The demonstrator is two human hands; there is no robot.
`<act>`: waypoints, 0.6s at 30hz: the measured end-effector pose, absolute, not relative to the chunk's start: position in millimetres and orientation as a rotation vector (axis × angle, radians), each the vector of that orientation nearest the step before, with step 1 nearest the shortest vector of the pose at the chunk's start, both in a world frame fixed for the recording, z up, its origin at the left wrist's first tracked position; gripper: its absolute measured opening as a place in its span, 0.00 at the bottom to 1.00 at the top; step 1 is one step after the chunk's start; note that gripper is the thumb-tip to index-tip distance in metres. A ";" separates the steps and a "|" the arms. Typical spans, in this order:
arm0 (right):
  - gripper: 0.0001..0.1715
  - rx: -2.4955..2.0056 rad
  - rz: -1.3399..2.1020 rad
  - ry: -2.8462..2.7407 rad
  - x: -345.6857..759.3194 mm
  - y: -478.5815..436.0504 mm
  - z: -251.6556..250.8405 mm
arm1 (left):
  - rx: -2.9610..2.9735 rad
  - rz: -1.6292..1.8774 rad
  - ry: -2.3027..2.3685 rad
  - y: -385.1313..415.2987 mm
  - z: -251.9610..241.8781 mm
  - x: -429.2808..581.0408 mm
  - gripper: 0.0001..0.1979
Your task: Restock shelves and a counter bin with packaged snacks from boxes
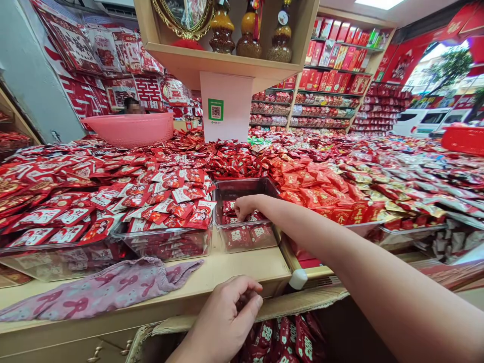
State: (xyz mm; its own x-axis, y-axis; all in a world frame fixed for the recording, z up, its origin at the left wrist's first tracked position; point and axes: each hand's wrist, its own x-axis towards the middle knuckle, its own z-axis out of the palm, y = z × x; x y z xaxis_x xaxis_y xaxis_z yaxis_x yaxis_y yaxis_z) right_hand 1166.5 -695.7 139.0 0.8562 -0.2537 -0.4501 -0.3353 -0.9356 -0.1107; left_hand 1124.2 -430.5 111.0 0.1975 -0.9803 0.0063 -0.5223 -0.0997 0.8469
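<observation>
My right hand [245, 205] reaches into a nearly empty clear plastic bin [247, 187] on the counter, its fingers curled down onto the red candy packets [229, 207] lying in the bottom. My left hand [227, 317] is low at the counter's front edge, over a cardboard box [302, 300] holding more red packets [280, 338]. Its fingers are pinched together around something I cannot make out.
Clear bins heaped with red sweets [166, 201] cover the counter on both sides. A pink patterned cloth [98, 290] lies at the front left. A pink basin [130, 128] and a white post with a QR code [216, 110] stand behind. Shelves of red boxes [333, 55] line the back.
</observation>
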 end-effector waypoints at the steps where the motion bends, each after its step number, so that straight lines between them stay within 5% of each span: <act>1: 0.17 -2.829 0.677 0.463 1166.4 -696.3 139.3 | 1.730 -0.783 -1.421 -430.6 111.0 1124.2 0.10; 18: 0.17 -2.820 0.952 0.755 1146.6 -689.9 159.0 | 1.703 -0.770 -1.394 -430.2 111.4 1124.5 0.10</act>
State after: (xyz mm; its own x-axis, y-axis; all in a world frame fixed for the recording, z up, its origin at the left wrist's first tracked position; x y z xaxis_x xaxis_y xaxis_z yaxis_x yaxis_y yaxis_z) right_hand 1146.6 -689.9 159.0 0.6872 -0.4290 -0.5862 -0.4731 -0.8767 0.0870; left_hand 1124.5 -430.2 111.4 0.2120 -0.9769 0.0257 -0.4989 -0.0856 0.8624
